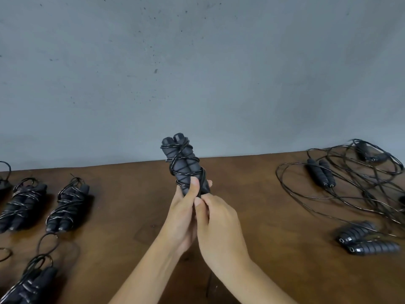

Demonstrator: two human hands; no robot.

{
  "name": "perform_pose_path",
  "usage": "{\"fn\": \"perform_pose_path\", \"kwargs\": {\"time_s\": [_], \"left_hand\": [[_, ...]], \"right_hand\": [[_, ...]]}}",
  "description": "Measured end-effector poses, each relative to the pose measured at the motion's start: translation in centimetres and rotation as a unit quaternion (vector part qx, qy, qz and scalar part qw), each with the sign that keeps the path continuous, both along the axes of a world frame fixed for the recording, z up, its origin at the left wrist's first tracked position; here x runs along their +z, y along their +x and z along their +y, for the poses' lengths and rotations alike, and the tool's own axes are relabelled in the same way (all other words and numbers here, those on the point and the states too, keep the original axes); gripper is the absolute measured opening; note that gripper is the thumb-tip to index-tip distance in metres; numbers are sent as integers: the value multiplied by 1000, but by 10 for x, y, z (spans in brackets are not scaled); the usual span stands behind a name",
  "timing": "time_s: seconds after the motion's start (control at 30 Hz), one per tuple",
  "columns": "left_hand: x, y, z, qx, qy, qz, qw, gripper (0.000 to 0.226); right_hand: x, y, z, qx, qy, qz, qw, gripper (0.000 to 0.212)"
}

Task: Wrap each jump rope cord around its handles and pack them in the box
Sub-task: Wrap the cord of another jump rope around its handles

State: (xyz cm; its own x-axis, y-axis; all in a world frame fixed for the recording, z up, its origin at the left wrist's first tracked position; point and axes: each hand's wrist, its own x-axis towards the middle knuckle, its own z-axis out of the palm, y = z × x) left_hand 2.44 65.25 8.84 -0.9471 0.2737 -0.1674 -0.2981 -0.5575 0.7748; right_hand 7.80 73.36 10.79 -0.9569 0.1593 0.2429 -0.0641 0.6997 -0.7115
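Note:
A jump rope bundle [183, 163], two dark grey handles side by side with black cord crossed around them, stands upright above the table's middle. My left hand [183, 216] grips its lower end, thumb pressed on the front. My right hand [215, 224] is curled against the bundle's base, fingertips on the cord there; what it pinches is hidden. Wrapped bundles lie at the left [68, 205] [22, 205] [32, 284]. Unwrapped ropes with loose cord [341, 185] and handle pairs [322, 173] [368, 240] lie at the right. No box is in view.
The brown wooden table [131, 216] runs across the lower half, its far edge against a grey concrete wall [197, 73]. A short piece of black cord [209, 284] hangs below my right wrist.

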Motion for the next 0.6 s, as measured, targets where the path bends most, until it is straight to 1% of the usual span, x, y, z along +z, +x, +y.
{"fn": "perform_pose_path", "kwargs": {"time_s": [0.13, 0.17, 0.23, 0.27, 0.33, 0.4, 0.47, 0.5, 0.53, 0.6], "left_hand": [[-7, 3, 4, 6, -15, -8, 1000, 65], [-8, 4, 4, -1, -29, 0, 1000, 67], [-12, 5, 1, -25, -53, 8, 998, 67], [-12, 7, 0, -39, -53, 5, 998, 64], [-14, 8, -1, -76, -64, 13, 995, 62], [-12, 9, -1, -108, -89, 16, 990, 64], [-9, 8, 0, -121, -98, 24, 988, 70], [-10, 7, 2, -130, -116, 38, 984, 75], [-11, 8, 3, -139, -130, 51, 980, 81], [-14, 7, 5, -145, -133, 54, 979, 80]], "right_hand": [[-3, 3, -2, -11, -12, -17, 1000, 29], [-3, 2, 0, -7, -35, -29, 999, 31], [-2, 0, 6, 8, -124, -65, 990, 38], [-1, -1, 9, 15, -188, -89, 978, 41], [2, -1, 14, 25, -317, -141, 938, 40], [1, -2, 20, 32, -393, -188, 899, 38], [-1, -3, 26, 42, -431, -221, 874, 37], [-3, -4, 28, 44, -442, -230, 866, 37], [-5, -4, 30, 47, -449, -232, 862, 36], [-9, -5, 31, 51, -451, -220, 864, 31]]}}
